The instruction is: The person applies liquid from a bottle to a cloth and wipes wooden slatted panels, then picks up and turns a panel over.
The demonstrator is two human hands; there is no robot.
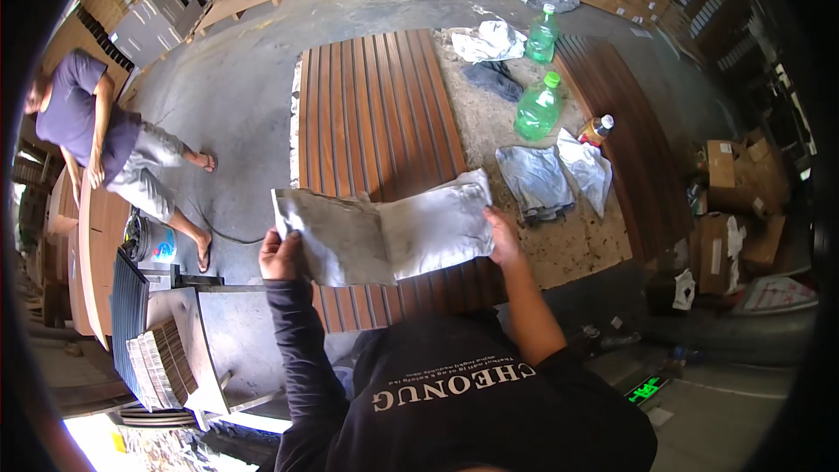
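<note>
Item: grey cloth (393, 232), stretched flat above slatted wood panel (376, 114); my left hand (280, 258) and right hand (504, 240), fingers closed on its ends, keeping it taut.

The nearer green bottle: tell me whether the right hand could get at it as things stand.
Probably not right away. The right hand grips one end of the grey cloth, so it is occupied. The green bottle stands farther up the bench, with only flat rags between.
</note>
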